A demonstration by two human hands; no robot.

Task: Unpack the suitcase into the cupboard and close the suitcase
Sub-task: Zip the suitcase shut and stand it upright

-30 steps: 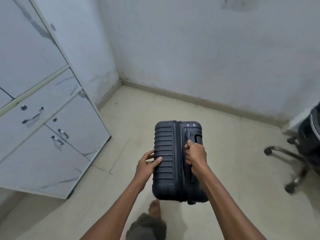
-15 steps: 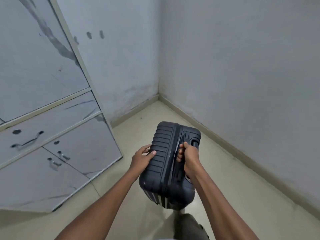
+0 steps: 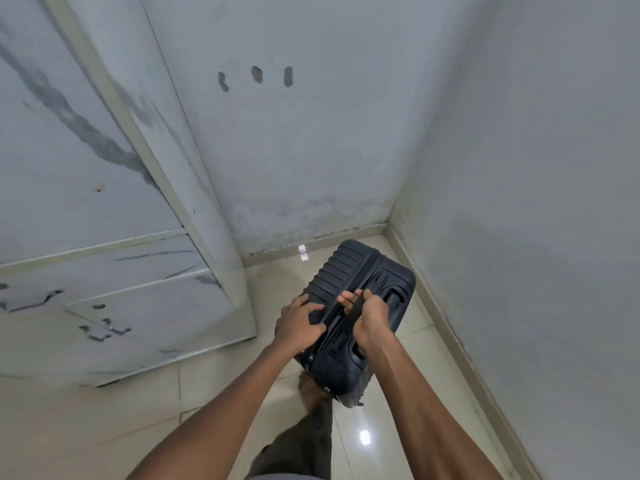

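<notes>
Your right hand (image 3: 369, 315) is curled round the black strap handle (image 3: 353, 308) on the side of the dark ribbed hard-shell suitcase (image 3: 349, 306), bearing its weight, while your left hand (image 3: 299, 323) lies on the ribbed shell just beside it, fingers spread and thumb hooked across the ridges, steadying more than gripping. The suitcase hangs tilted in the air, its far end toward the corner of the room and its near end above your foot; it looks zipped shut along its middle seam, though the zip pulls are too small to make out. Below it runs the pale tiled floor (image 3: 104, 427), which meets two grey-white walls at the corner just beyond the case. To your left stands the white marbled cupboard (image 3: 114, 258), its doors and drawers all closed, metal handles (image 3: 104, 332) showing low on its front. By my reading you are at the very start: the case is being carried into place and nothing has been unpacked. The next move calls for setting it flat on the floor near the cupboard's front, with room for the lid to swing and the cupboard doors to open, then freeing a hand for the zip.
</notes>
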